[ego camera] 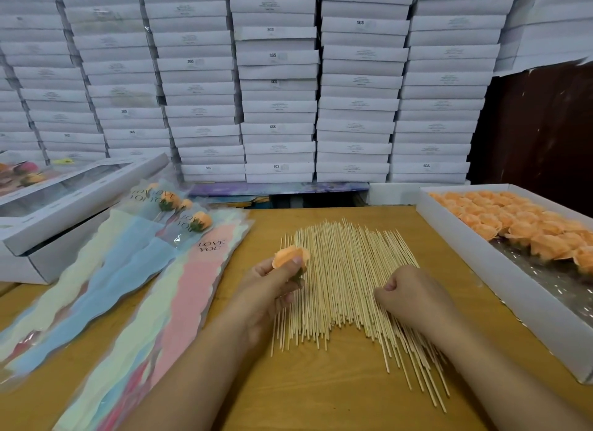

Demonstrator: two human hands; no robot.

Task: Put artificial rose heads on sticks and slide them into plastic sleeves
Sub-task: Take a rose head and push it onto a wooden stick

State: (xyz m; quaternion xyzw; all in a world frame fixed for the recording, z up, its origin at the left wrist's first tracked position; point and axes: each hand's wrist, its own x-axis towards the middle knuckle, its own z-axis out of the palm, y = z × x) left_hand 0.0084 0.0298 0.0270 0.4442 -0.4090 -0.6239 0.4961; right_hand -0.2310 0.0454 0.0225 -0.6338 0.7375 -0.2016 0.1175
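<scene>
Rose head (290, 255): soft, light, crushable, pinched in your left hand (272, 283) above the counter (321, 398) | right hand (407, 292): curled over sticks (337, 270), grip unclear | sticks thin, stiff, likely snappable; take one near its end | sleeves (179, 289) left, slippery-looking.

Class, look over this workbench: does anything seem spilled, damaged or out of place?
Nothing is damaged. The sticks are fanned loosely, several splaying toward the near edge of the table; the rose heads stay in their tray.
</scene>
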